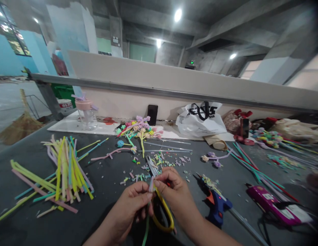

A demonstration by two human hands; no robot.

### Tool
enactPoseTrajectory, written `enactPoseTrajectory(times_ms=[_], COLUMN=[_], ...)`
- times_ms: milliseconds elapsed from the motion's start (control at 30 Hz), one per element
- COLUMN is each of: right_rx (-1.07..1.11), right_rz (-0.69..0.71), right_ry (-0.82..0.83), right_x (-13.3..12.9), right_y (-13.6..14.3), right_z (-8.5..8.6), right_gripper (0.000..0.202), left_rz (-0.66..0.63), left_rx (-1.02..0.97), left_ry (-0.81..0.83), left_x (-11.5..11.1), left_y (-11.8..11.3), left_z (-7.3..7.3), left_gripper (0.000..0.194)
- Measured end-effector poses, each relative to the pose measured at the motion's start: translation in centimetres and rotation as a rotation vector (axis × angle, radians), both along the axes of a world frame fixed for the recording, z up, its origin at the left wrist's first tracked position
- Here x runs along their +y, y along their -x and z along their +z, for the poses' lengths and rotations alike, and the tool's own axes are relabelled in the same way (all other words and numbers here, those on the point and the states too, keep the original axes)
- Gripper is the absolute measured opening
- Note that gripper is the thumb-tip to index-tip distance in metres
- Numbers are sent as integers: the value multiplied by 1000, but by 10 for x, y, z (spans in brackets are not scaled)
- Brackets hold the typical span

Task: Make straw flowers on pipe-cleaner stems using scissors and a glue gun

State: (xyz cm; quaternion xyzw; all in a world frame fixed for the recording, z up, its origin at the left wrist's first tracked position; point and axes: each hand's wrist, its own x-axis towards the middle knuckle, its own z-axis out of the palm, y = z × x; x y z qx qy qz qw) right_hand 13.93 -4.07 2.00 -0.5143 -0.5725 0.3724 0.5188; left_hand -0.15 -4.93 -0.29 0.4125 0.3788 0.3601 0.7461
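My left hand is closed in a pinch at the bottom middle, around a short pale lilac pipe cleaner piece. My right hand pinches the upper end of that same piece, its fingertips close to the left ones. A green pipe cleaner hangs down below my left fingers. Scissors with yellow handles lie under my right hand, blades pointing away; whether any finger grips them cannot be made out. Small cut pipe cleaner bits are scattered beyond the hands.
Long pipe cleaners are heaped on the left. Fuzzy flowers, a phone and a white bag are at the back; a clear cup stands back left. A blue glue gun and a magenta device lie right.
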Motion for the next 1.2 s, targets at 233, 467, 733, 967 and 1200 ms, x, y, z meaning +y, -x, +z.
enactPoseTrajectory(times_ms=[233, 467, 733, 967, 1200], right_rx=[76, -96, -547, -625, -364], right_rz=[42, 2, 131, 138, 190], right_ry=[81, -8, -372, -408, -218], right_x=[-1, -5, -17, -9, -15], right_y=[-3, -10, -17, -14, -20], right_z=[-2, 7, -1, -3, -2], right_gripper=[9, 18, 17, 18, 13], left_rz=[-63, -59, -58, -66, -34], left_rx=[-150, -179, -134, -156, -218], left_ry=[85, 167, 174, 157, 204], left_x=[-1, -1, 0, 1, 1], left_y=[1, 3, 1, 2, 4], left_z=[-3, 1, 1, -1, 3], left_gripper=[14, 13, 15, 14, 16])
